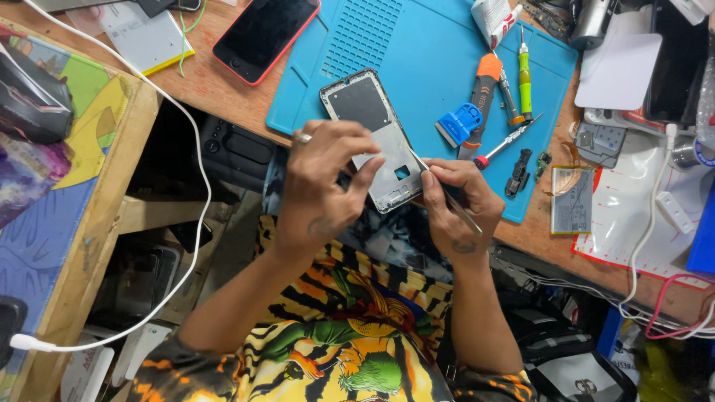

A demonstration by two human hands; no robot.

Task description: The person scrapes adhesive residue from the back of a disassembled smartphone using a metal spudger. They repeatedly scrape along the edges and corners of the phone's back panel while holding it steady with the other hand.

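The wooden tabletop (223, 89) runs across the upper part of the view, and a large blue work mat (432, 52) lies on it. At the mat's near edge a disassembled phone frame (376, 134), dark at its far end and silvery grey nearer the person, sticks out past the tabletop's edge toward the body.

The left hand (324, 186) covers the frame's near left side; its grip is clenched around the frame's edge, fingers curled over the top surface, and a thin metal tip shows just past the knuckles, though what it belongs to cannot be told. The right hand (454, 208) sits just beside the frame's near right corner. Its grip is closed on slim metal tweezers (447, 195), whose front end touches the frame's right edge and whose back end slants out over the wrist. The frame thus lies between the two hands, touching both.

The frame's near end is hidden by the fingers, and the small parts inside its square opening are too small to make out.

Farther off on the tabletop lies a red-edged phone (264, 33) with a dark screen, cut off at the top. On the mat to the right lie an orange-handled tool (480, 93), a blue scraper (458, 123), a green-handled screwdriver (525, 78) and a red-tipped screwdriver (506, 141). A flat battery (572, 199) rests at the mat's right edge. A white cable (190, 149) loops down on the left.
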